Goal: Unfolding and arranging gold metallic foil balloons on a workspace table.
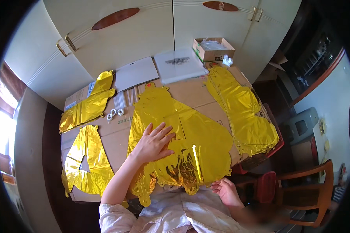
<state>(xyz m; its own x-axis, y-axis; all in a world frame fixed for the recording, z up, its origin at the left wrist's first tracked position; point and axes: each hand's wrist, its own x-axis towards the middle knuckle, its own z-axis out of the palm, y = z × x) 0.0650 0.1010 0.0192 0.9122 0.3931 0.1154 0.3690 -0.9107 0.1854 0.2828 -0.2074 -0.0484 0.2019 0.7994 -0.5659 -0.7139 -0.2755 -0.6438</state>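
A large flat gold foil balloon (171,116) is spread over the middle of the cardboard-topped table, its lower edge crinkled and hanging toward me. My left hand (153,143) rests flat on it with the fingers spread. At the balloon's lower right edge is my right hand (226,191), its fingers curled in and the fingertips at the foil rim, seemingly pinching it. Three more flat gold foil pieces lie around: a long one (241,112) at the right, a bent one (89,103) at the far left, and a triangular one (85,159) with a hole at the near left.
Small white tape rolls (120,112) and thin white sticks (119,99) lie left of the middle balloon. Behind are a grey flat box (137,73), a clear plastic pack (181,66), an open carton (214,48) and crumpled white paper (227,60). A wooden chair (319,186) stands right.
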